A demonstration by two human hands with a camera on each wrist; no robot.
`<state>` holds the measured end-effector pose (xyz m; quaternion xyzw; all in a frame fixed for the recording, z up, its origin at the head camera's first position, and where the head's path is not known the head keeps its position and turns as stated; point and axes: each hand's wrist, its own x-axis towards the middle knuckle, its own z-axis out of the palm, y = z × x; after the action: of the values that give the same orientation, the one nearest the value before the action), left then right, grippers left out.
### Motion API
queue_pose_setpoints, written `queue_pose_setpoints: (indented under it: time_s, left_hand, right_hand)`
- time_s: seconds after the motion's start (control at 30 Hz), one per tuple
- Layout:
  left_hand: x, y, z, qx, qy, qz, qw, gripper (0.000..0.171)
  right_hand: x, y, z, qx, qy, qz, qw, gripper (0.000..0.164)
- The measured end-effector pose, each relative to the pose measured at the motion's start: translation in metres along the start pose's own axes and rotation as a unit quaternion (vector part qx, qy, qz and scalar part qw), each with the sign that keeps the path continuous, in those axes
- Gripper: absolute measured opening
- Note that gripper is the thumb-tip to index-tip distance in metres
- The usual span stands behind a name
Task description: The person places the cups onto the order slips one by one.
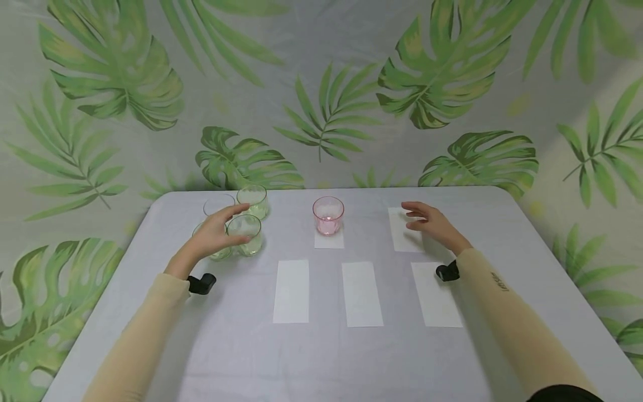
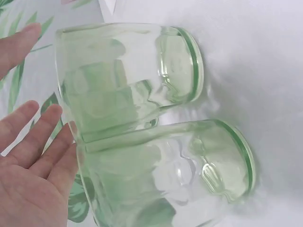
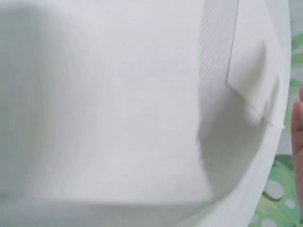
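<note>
My left hand [image 1: 213, 231] hovers at the cluster of several green-tinted glasses on the table's left, thumb and fingers spread. Nearest to it is the front green glass [image 1: 251, 240]; another green glass [image 1: 258, 204] stands just behind. In the left wrist view two green glasses [image 2: 128, 71] stand side by side, and the left fingers [image 2: 38, 142] lie near their rims without gripping. My right hand [image 1: 429, 223] is held over a white card [image 1: 399, 234] at the back right, holding nothing. Only a sliver of the right hand [image 3: 298, 142] shows in the right wrist view.
A pink glass [image 1: 329, 215] stands on a white card [image 1: 329, 241] at the back middle. Three more white cards, left [image 1: 291, 290], middle [image 1: 363, 296] and right [image 1: 437, 301], lie in a front row on the white tablecloth [image 1: 311, 363]. Behind hangs a leaf-patterned cloth [image 1: 351, 44].
</note>
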<state>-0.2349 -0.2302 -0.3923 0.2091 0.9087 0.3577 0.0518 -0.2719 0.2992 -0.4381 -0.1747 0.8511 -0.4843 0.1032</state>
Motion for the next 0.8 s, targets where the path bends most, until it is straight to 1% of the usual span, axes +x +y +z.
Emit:
queue_pose_setpoints:
  time_s: [0.17, 0.27, 0.4, 0.57, 0.8]
  left_hand:
    - [-0.001, -0.003, 0.0, 0.027, -0.006, -0.008, 0.9996, 0.077]
    - [-0.001, -0.003, 0.0, 0.035, -0.009, -0.013, 0.9993, 0.077]
    - [0.0, -0.003, 0.001, 0.045, -0.016, -0.015, 0.9988, 0.076]
    - [0.001, -0.003, 0.001, 0.061, -0.024, -0.008, 0.9978, 0.076]
    - [0.003, -0.004, 0.0, 0.081, -0.034, 0.008, 0.9961, 0.073]
  right_hand:
    - [-0.007, 0.007, -0.004, -0.008, 0.006, 0.022, 1.0, 0.057]
    - [-0.009, 0.007, -0.005, -0.015, 0.007, 0.034, 0.999, 0.057]
    - [-0.01, 0.009, -0.006, -0.037, 0.001, 0.056, 0.998, 0.059]
    - [-0.012, 0.012, -0.006, -0.055, -0.009, 0.076, 0.996, 0.062]
    - [-0.015, 0.012, -0.004, -0.076, -0.02, 0.075, 0.994, 0.063]
